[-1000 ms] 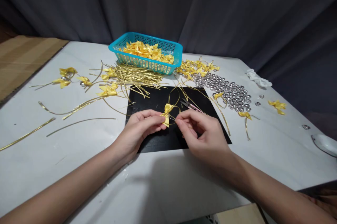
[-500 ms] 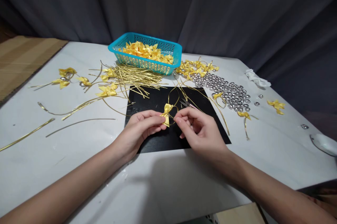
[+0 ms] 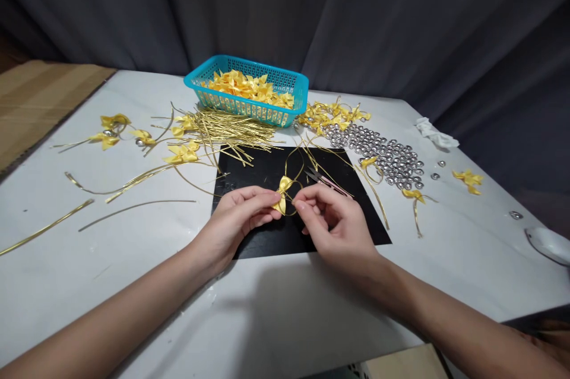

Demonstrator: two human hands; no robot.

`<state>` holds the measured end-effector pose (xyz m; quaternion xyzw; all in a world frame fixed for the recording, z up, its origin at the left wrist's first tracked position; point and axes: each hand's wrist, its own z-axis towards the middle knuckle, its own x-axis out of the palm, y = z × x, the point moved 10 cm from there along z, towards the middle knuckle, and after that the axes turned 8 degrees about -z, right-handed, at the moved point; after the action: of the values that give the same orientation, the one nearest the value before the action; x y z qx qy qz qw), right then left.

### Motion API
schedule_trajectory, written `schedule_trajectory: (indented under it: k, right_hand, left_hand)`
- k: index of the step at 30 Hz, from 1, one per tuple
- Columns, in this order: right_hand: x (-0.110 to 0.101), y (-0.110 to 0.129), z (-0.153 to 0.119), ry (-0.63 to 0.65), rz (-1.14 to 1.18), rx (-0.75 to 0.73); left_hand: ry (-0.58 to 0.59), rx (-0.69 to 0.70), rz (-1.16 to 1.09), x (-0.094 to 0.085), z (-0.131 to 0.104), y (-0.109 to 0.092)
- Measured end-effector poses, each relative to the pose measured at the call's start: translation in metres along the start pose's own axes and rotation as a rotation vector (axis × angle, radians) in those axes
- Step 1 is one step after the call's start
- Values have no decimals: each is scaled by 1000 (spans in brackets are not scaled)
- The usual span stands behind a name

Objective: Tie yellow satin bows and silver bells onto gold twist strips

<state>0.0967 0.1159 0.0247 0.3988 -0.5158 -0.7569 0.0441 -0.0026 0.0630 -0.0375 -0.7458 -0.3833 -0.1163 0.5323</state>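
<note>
Above the black mat (image 3: pixel 262 239), my left hand (image 3: pixel 244 209) pinches a yellow satin ribbon bow (image 3: pixel 283 189) between thumb and fingers. A thin gold cord (image 3: pixel 287 159) is looped about the bow's middle and stands up behind it. Just right of the bow, my right hand (image 3: pixel 336 215) is closed, its thumb and forefinger gripping the gold cord. The knot itself is too small to make out. Scissors (image 3: pixel 327 180) with dark blades and pink handles lie on the mat behind my right hand, partly covered by it.
A blue basket (image 3: pixel 249 103) full of yellow bows stands at the back. Cut gold cords (image 3: pixel 236 129) are piled before it. Silver bell-like pieces (image 3: pixel 392 159) lie to the right, near finished-looking bows (image 3: pixel 333 114). More corded bows (image 3: pixel 109 129) lie left. A white object (image 3: pixel 550 245) sits far right.
The bow has tilted slightly in my left hand. My right hand has shifted a little, and more of the scissors' pink handles shows.
</note>
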Motion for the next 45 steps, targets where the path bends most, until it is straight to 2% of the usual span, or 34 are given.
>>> schedule_trajectory:
  k: [5, 11, 19, 28, 32, 45]
  right_hand:
    - [-2, 11, -4, -45, -145, -106]
    - [-3, 10, -5, -42, -167, -100]
    - [3, -5, -4, -20, 47, 28]
    - [2, -9, -4, -67, 139, 82]
    - [6, -12, -5, -42, 249, 124]
    - [18, -14, -3, 22, 480, 76]
  left_hand:
    - [-1, 18, 76, 2, 0, -2]
    - [-23, 60, 140, -3, -2, -7]
    - [-36, 97, 161, -7, 1, -9]
    - [19, 56, 9, 1, 0, -5]
    - [43, 33, -51, 3, 0, -3]
    - [97, 12, -81, 10, -2, -2]
